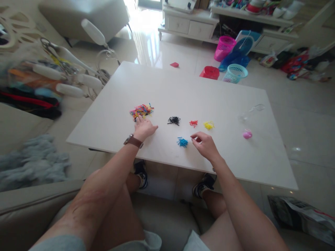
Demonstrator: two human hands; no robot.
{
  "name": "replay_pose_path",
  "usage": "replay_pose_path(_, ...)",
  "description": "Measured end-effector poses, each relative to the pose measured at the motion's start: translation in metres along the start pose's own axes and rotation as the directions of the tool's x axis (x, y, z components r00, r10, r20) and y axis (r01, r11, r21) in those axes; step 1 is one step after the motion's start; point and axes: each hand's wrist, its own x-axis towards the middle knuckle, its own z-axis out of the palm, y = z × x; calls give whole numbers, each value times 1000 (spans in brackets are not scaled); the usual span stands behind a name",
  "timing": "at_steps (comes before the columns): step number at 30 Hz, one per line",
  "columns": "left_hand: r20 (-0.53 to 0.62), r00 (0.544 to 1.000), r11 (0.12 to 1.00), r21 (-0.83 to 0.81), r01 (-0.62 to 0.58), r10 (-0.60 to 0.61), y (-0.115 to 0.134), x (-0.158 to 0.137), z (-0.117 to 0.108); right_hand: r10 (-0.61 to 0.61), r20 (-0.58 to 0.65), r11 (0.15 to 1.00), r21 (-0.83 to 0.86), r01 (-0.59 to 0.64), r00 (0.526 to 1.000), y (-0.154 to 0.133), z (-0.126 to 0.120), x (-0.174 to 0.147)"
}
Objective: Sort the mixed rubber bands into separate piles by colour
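Observation:
A mixed-colour pile of what look like small rubber bands [142, 111] lies left of the middle of the white table [162, 87]. My left hand [144, 128], with a brown-strapped watch [133, 140] at its wrist, reaches the near edge of that pile, fingers forward and thumb stretched out to the right. Just right of the blue bands [182, 142] is my right hand [205, 143], its thumb and forefinger pinched together; anything between them is too small to make out. Sorted by colour, black bands [174, 120], red bands [193, 123] and yellow bands [209, 125] form separate small heaps.
Toward the table's right side lie a pink round object [247, 134] and a clear thing [244, 118] I cannot identify. Beyond the far edge, a red stool-like object [210, 72] and a light-blue basket [237, 72] stand on the floor. White lamp-like arms [90, 82] are close to the left edge.

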Motion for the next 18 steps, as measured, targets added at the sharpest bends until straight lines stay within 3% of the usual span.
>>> replay_pose_path(11,13,998,996,63,61,-62,-13,13,1,1,17,1000,-14,-1,1000,2,-1,-2)
replay_pose_path(18,6,999,998,51,38,-38,-16,15,4,-2,23,1000,-17,2,1000,0,0,-2)
